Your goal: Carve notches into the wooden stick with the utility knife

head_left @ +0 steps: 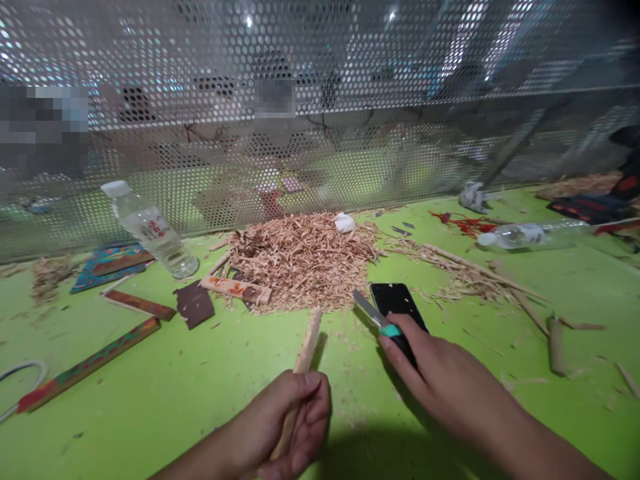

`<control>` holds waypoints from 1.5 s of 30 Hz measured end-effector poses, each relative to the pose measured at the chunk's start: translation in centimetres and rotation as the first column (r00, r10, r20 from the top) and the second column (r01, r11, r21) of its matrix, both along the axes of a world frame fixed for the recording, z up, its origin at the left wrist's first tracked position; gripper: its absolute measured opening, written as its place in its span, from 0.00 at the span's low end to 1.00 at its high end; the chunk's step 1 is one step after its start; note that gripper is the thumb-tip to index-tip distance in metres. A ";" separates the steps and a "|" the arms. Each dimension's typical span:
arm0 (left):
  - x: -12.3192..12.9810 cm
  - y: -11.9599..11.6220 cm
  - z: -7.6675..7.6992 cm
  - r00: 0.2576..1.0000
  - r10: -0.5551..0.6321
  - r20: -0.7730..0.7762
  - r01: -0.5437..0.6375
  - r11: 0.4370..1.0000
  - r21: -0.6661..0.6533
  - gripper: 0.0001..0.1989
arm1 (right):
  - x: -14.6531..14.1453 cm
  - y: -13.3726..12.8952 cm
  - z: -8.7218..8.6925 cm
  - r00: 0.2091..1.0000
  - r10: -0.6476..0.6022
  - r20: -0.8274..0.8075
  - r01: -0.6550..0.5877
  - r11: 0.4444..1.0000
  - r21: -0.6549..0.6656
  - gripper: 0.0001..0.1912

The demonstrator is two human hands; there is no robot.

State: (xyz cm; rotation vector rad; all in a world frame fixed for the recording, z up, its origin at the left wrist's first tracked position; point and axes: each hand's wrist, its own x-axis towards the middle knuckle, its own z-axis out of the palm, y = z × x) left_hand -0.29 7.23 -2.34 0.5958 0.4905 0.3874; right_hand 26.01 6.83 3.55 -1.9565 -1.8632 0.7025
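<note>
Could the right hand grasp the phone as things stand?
Probably not easily: the right hand already grips the knife, which likely hinders grasping. The phone looks close by, though, with its far end uncovered by the hand.

Green surface (150, 380), perhaps a table, bears shavings (305, 260).

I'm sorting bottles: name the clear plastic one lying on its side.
The right clear plastic bottle, near red strings; the left clear plastic bottle stands on its base.
</note>
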 end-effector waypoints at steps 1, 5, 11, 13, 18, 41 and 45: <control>0.0 0.0 0.0 1.000 0.004 0.004 -0.004 1.000 -0.007 0.21 | 0.1 0.1 -0.4 0.999 0.013 0.029 -0.013 1.000 -0.002 0.29; 0.0 0.0 0.2 1.000 0.013 0.013 -0.013 1.000 -0.027 0.20 | 0.0 0.1 -1.3 0.998 0.045 0.053 -0.046 0.999 0.014 0.27; 0.0 0.0 0.3 0.999 0.025 0.030 -0.024 1.000 -0.012 0.20 | -1.0 0.0 -0.1 0.978 0.147 -0.145 -0.141 0.989 0.052 0.15; 0.1 0.0 0.2 0.999 0.021 0.033 -0.021 1.000 -0.004 0.20 | -1.5 -0.1 -0.2 0.957 0.167 -0.236 -0.164 0.986 0.033 0.12; 0.4 0.1 -0.3 0.999 0.017 0.031 -0.018 0.999 0.048 0.23 | -2.1 -0.7 -1.4 0.862 0.113 -0.495 -0.192 0.975 -0.112 0.24; 0.9 0.2 0.3 0.993 0.086 0.076 -0.086 0.996 0.005 0.31 | -2.9 -1.3 -2.3 0.620 -0.086 -0.780 -0.172 0.955 -0.242 0.35; 1.0 0.2 -0.1 0.995 0.097 0.017 -0.097 0.995 0.003 0.24 | -2.7 -1.0 -2.8 0.629 -0.075 -0.774 -0.153 0.964 -0.218 0.28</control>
